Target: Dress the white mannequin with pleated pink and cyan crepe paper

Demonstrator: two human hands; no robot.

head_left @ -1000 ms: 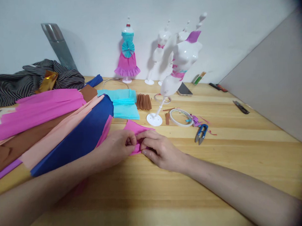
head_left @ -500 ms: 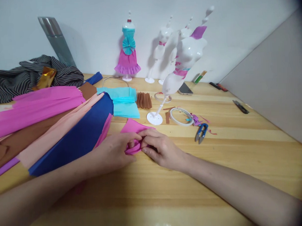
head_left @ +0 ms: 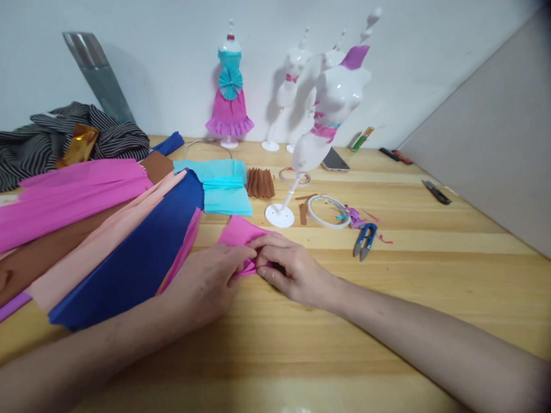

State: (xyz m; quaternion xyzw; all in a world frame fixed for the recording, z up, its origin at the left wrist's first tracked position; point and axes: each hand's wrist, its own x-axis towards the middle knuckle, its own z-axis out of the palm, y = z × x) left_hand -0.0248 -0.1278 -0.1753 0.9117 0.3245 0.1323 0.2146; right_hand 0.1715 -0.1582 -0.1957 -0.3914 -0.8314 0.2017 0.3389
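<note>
Left hand [head_left: 210, 276], right hand [head_left: 293, 269] — at pink sheet [head_left: 237, 230]

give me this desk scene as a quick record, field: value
left hand: on pink crepe paper sheet
right hand: pinching same sheet
right of hands: blue-handled thread snips
beyond hands: white mannequin on round base, brown pleated paper
left side: dark blue paper
back left: grey metallic bottle, leaning

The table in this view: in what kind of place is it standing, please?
Probably a small craft corner, perhaps at home: dress-form mannequins by the wall, blue thread snips, and sheets of coloured crepe paper.
</note>
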